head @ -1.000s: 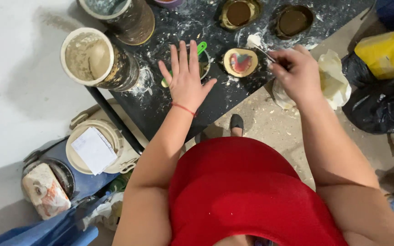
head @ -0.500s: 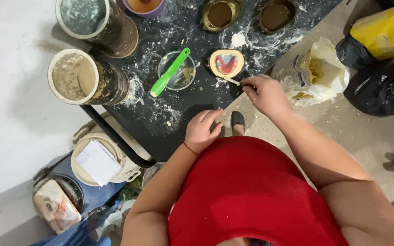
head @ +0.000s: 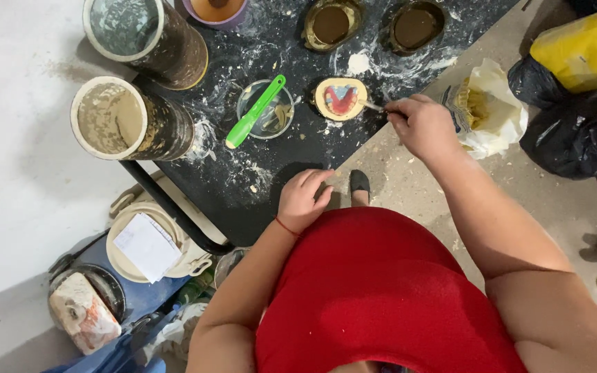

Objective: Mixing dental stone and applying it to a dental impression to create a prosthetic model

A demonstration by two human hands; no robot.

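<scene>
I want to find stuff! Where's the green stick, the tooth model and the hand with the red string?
green spatula [head: 255,112], head view, mid-handle.
tooth model [head: 340,99], head view, red centre.
left hand [head: 303,199], head view, back of hand.

green spatula [head: 255,111], black speckled table [head: 271,173]

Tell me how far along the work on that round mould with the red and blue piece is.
Done, by the look of it: the round mould already holds a red and blue dental piece set in tan material, and two dark moulds behind it are filled. In hand: the right hand works a thin tool at the mould's edge; the left hand rests on the table edge. Left: the green spatula lies across the clear bowl, unused.
</scene>
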